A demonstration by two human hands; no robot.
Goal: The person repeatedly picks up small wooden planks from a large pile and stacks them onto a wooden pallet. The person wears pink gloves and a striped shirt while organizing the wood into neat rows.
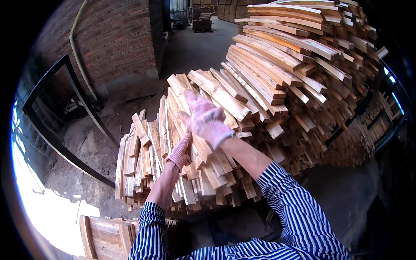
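Observation:
Both my hands wear pink knitted gloves and are over the near part of a large pile of wooden strips. My right hand is palm down on or just above the strips, its thumb and fingers apart and slightly blurred. Just below and left of it, my left hand is turned edge-on, with fingers stretched along the strips. No strip shows clearly held in either hand. Part of the left fingertips lies close under the right hand, so contact between the two is hard to make out.
Higher stacked strips rise to the right and back. A dark metal frame stands at left, near a brick wall with a pipe. A wooden crate-like piece lies at lower left. Farther back is a pallet stack.

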